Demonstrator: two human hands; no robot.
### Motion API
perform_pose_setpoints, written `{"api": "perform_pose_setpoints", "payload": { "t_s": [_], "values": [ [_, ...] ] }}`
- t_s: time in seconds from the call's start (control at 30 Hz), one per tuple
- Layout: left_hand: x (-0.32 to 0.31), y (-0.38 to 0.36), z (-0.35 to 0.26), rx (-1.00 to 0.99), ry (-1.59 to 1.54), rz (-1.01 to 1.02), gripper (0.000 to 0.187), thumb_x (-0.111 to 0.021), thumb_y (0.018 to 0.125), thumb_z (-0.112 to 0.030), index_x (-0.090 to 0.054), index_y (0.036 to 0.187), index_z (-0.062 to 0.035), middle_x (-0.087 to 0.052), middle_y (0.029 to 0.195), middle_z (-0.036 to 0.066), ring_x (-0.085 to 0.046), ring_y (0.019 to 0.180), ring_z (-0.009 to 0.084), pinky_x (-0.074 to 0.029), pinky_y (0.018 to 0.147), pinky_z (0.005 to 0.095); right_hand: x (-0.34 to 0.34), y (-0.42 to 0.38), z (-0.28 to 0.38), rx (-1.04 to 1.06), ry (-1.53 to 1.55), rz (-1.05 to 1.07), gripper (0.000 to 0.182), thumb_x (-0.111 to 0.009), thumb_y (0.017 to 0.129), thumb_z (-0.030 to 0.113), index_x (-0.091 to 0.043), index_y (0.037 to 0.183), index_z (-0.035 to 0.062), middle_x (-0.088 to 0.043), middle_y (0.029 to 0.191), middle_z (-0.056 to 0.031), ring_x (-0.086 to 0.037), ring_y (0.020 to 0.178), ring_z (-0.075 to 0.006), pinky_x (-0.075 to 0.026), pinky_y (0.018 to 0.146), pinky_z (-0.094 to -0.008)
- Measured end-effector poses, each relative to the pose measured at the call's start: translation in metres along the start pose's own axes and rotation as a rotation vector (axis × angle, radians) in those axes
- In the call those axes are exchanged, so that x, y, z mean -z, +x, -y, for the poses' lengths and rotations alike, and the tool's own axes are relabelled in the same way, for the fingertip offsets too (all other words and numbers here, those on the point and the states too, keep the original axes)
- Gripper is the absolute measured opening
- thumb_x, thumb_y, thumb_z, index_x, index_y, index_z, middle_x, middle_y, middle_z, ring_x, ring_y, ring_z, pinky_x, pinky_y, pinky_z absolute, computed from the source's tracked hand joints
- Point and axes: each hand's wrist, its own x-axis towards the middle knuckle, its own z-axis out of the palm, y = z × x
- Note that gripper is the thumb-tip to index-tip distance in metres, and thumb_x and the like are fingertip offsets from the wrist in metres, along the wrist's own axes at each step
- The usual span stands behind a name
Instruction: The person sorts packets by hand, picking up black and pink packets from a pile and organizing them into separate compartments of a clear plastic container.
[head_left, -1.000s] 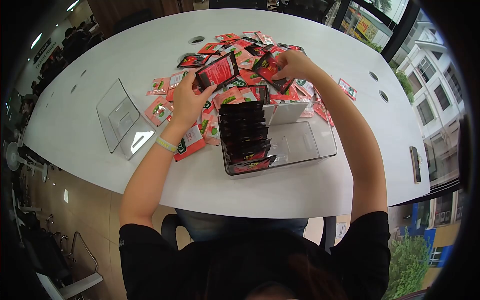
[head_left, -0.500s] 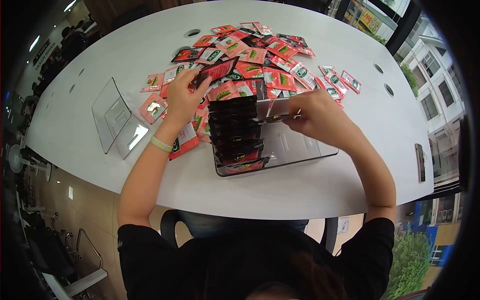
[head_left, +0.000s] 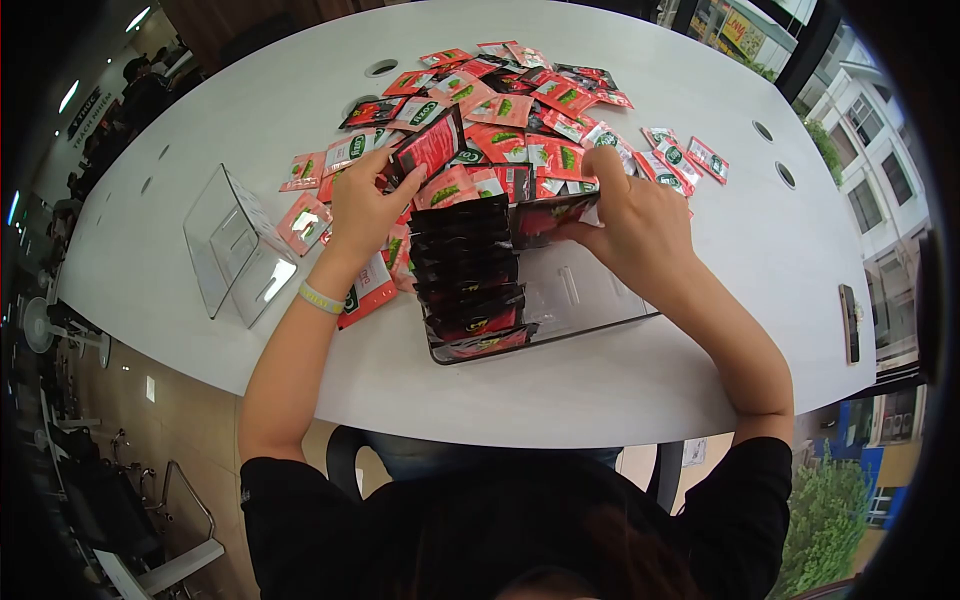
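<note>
Black-and-red packets; pink-and-red sachets, green patches; white table; black sleeves.

In each of two hands one packet was held; two clear containers, one wristband and one phone were seen; heaped sachets could not be counted.

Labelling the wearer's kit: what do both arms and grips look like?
The left grip and right grip are ungloved human hands. Black short sleeves, left sleeve and right sleeve, end near the elbows. Left wrist: pale yellowish wristband, markings unreadable. Right wrist: nothing visible. No cables seen.
</note>
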Motion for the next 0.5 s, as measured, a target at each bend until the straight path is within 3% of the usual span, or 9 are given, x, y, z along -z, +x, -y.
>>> {"api": "perform_pose_setpoints", "payload": {
  "t_s": [0.07, 0.1, 0.17, 0.23, 0.27, 0.3, 0.37, 0.5],
  "values": [
    [0.0, 0.0, -0.001, -0.001, 0.006, 0.003, 0.033, -0.072, 0.082, -0.028, -0.067, 0.096, 0.001, -0.063, 0.075, 0.009, -0.056, 0.061, 0.0168, -0.045, 0.059, 0.03, 0.001, 0.003, 0.004, 0.018, -0.136, -0.07, 0.056, -0.085, 0.066, 0.026, -0.051, 0.106, 0.0054, -0.063, 0.075, -0.0091, -0.061, 0.06, -0.0301, -0.047, 0.056, -0.04],
    [0.0, 0.0, -0.001, -0.003, 0.017, 0.003, 0.033, -0.072, 0.082, -0.028, -0.067, 0.096, 0.0009, -0.063, 0.076, 0.009, -0.056, 0.061, 0.017, -0.045, 0.059, 0.0301, 0.0, 0.01, 0.002, 0.212, -0.19, -0.236, 0.053, -0.084, 0.066, 0.026, -0.051, 0.102, 0.0056, -0.063, 0.078, -0.0088, -0.062, 0.062, -0.0295, -0.047, 0.059, -0.0409],
    [-0.001, 0.0, -0.001, -0.005, 0.014, 0.003, 0.033, -0.072, 0.082, -0.028, -0.067, 0.096, 0.0009, -0.063, 0.076, 0.009, -0.057, 0.062, 0.0172, -0.045, 0.059, 0.0303, -0.001, 0.019, -0.003, 0.407, -0.241, -0.407, 0.049, -0.083, 0.066, 0.025, -0.052, 0.098, 0.0058, -0.062, 0.08, -0.0084, -0.063, 0.064, -0.0289, -0.047, 0.061, -0.0418],
    [-0.001, 0.0, -0.001, -0.01, 0.015, 0.002, 0.032, -0.072, 0.082, -0.028, -0.066, 0.095, 0.001, -0.063, 0.076, 0.009, -0.057, 0.062, 0.0175, -0.045, 0.059, 0.0304, -0.002, 0.024, -0.005, 0.45, -0.165, -0.101, 0.046, -0.081, 0.067, 0.025, -0.054, 0.098, 0.006, -0.061, 0.076, -0.0088, -0.063, 0.069, -0.0295, -0.048, 0.066, -0.0426],
    [-0.001, 0.0, -0.001, -0.006, 0.009, 0.001, 0.032, -0.072, 0.082, -0.028, -0.067, 0.095, 0.001, -0.063, 0.076, 0.009, -0.057, 0.062, 0.0177, -0.045, 0.059, 0.0304, -0.001, 0.024, -0.003, 0.335, -0.154, 0.08, 0.039, -0.079, 0.071, 0.026, -0.057, 0.095, 0.0042, -0.062, 0.075, -0.0107, -0.064, 0.071, -0.0308, -0.049, 0.065, -0.0425],
    [-0.001, 0.0, 0.0, -0.003, 0.003, 0.0, 0.032, -0.072, 0.082, -0.028, -0.067, 0.095, 0.001, -0.063, 0.076, 0.01, -0.057, 0.062, 0.0178, -0.045, 0.059, 0.0304, 0.001, 0.027, 0.0, 0.333, -0.152, 0.076, 0.039, -0.079, 0.071, 0.026, -0.057, 0.095, 0.0042, -0.062, 0.075, -0.0107, -0.064, 0.071, -0.0308, -0.049, 0.065, -0.0425],
    [-0.001, 0.0, -0.001, -0.015, 0.0, -0.006, 0.032, -0.072, 0.082, -0.027, -0.066, 0.094, 0.0014, -0.063, 0.076, 0.009, -0.057, 0.062, 0.0176, -0.045, 0.059, 0.0302, 0.005, 0.035, 0.004, 0.234, -0.193, 0.307, 0.042, -0.077, 0.076, 0.024, -0.059, 0.11, 0.0079, -0.065, 0.076, -0.0106, -0.062, 0.075, -0.0308, -0.046, 0.067, -0.0423],
    [-0.003, 0.0, 0.005, 0.027, -0.029, -0.018, 0.03, -0.072, 0.083, -0.025, -0.067, 0.094, 0.0025, -0.061, 0.075, 0.009, -0.057, 0.062, 0.0155, -0.044, 0.059, 0.0283, 0.002, 0.04, -0.002, 0.297, -0.063, 0.294, 0.04, -0.076, 0.077, 0.024, -0.06, 0.109, 0.0074, -0.065, 0.074, -0.0108, -0.062, 0.073, -0.0319, -0.045, 0.067, -0.0436]
  ]
}}
